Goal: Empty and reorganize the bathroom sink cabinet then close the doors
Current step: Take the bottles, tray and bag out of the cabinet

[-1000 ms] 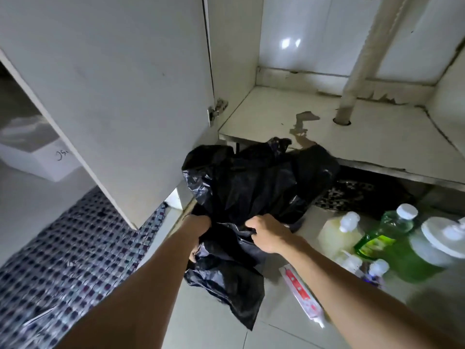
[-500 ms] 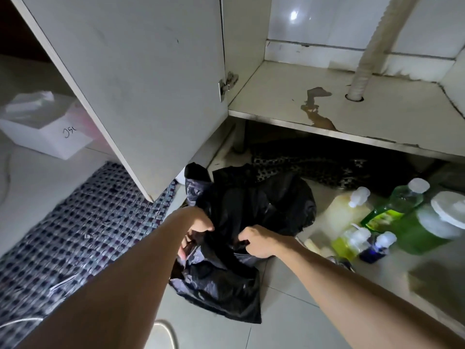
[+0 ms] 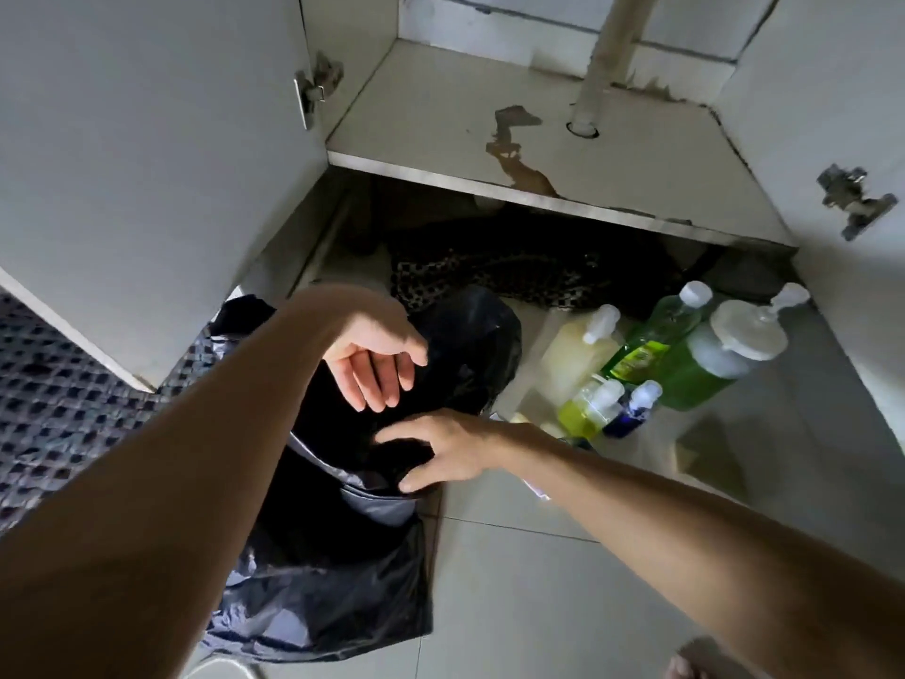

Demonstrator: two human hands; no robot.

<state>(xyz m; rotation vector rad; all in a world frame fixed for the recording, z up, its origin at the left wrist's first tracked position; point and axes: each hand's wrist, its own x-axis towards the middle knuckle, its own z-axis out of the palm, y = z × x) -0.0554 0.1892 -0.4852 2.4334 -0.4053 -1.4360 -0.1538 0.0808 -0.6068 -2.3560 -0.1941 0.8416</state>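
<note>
on the tiled floor [image 3: 563, 605] in front of the open sink cabinet [image 3: 489, 115] lies a black plastic bag [image 3: 343, 595], crumpled, its top bulging up toward the cabinet's lower edge and its bottom spread flat toward the camera. left hand [image 3: 374, 367] hangs just above the bag's upper part, palm facing down and back, fingers loose and spread, gripping nothing. right hand [image 3: 440, 453] is lower & nearer, fingers spread and slightly bent, fingertips resting on or right at the bag's dark folds; can't tell if it actually pinches the plastic, no clear grip seen.

cabinet: both doors swung open, left door [image 3: 147, 164] filling the upper left w/ a metal hinge [image 3: 313, 88] at its inner edge, another hinge [image 3: 854, 198] on the right side. the shelf inside is bare, w/ a brown stain [image 3: 514, 149] near its front edge and a white drain pipe [image 3: 607, 56] going down through a hole at the back. under the shelf, in shadow, a dark patterned cloth [image 3: 514, 276] lies on the floor.

right of the bag, a cluster of bottles on the floor: pale yellow bottle [image 3: 578, 357], slim green bottle [image 3: 656, 335], big green jug [image 3: 710, 365] w/ a wide white cap, small yellow-green bottle [image 3: 587, 409], small blue bottle [image 3: 634, 409]. all close together, some touching.

far left, a checkered mat [image 3: 73, 409] partly under the left door.
</note>
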